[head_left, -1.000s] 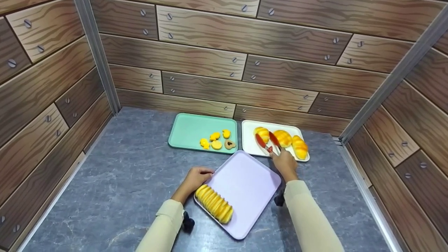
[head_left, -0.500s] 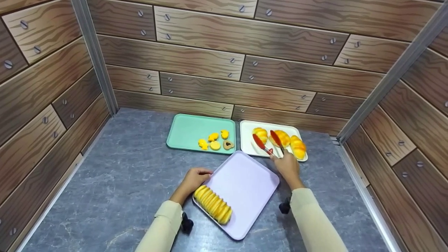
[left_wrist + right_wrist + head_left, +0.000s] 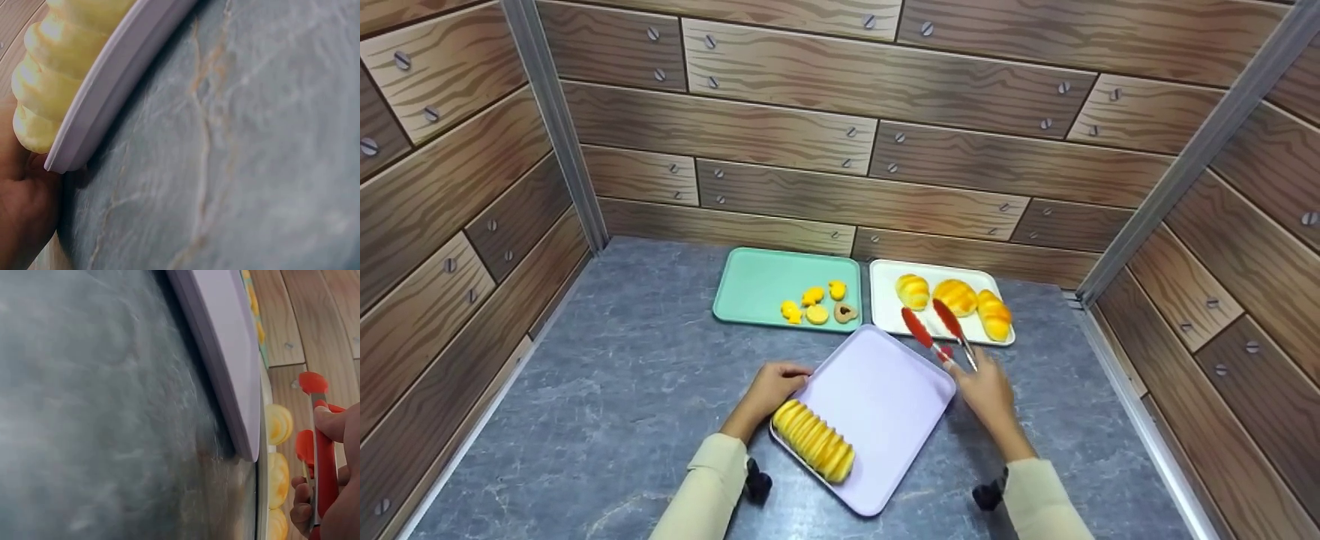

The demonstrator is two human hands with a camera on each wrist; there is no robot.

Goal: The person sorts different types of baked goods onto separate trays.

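My right hand (image 3: pixel 988 386) grips a pair of red-tipped tongs (image 3: pixel 325 461). Their red ends stand apart over the front part of the white tray (image 3: pixel 890 319), with nothing between them. Behind the tips, three golden bread rolls lie on that tray: a left roll (image 3: pixel 913 291), a middle roll (image 3: pixel 956 298) and a right roll (image 3: pixel 995 315). My left hand (image 3: pixel 774 386) holds the rim of a lilac tray (image 3: pixel 877 405), turned cornerwise on the table. A long ridged yellow loaf (image 3: pixel 814 441) lies along its near left side, close by my left fingers.
A green tray (image 3: pixel 765 285) stands at the back left of the white one. Several small yellow cookies (image 3: pixel 813 296) and a brown heart-shaped cookie (image 3: pixel 845 312) lie in its right part. Wood-patterned walls (image 3: pixel 780 180) enclose the grey marbled table (image 3: pixel 645 390).
My right hand has drawn back toward me with the tongs, whose tips have come away from the rolls to the white tray's front. My left hand stays at the lilac tray.
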